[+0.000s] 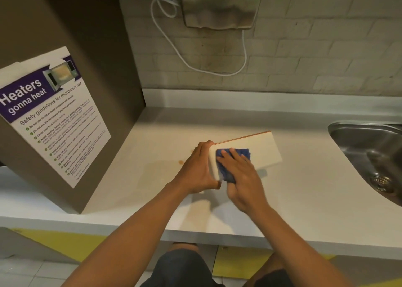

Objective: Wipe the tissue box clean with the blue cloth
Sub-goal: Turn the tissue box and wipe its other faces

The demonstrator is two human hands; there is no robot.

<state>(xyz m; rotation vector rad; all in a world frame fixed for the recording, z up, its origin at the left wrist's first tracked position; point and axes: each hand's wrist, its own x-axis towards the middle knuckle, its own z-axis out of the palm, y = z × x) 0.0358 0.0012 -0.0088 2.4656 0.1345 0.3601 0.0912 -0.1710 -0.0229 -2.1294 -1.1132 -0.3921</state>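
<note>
1. The tissue box [258, 148] stands on the white countertop [152, 134], tipped up on a long edge, with its broad pale face turned towards the camera. An orange-trimmed top edge runs up and to the right, away from the person.
2. The left hand [201, 169] grips the near left end of the box, fingers curled over the top corner and thumb low on the end, bracing it against the wiping pressure.
3. The right hand [241, 178] presses the blue cloth [226, 167] flat against the pale face with fingers extended rather than curled (the hand is slightly blurred, so the thumb's position is hard to read).
4. The cloth covers only the left part of the face, touching the braced end. The bare stretch lies to the right and slightly away, along the box's long axis. Any coming stroke probably runs that way, away from the left hand and towards the free far end.
5. The right hand is nearer that uncleaned stretch, so the wiping falls to it, while the left keeps the box from sliding.
6. Small orange stains [181, 162] mark the countertop just left of the left hand. A steel sink [367, 147] sits well apart to the right, and a microwave safety poster [52, 115] hangs on the cabinet side at left.
</note>
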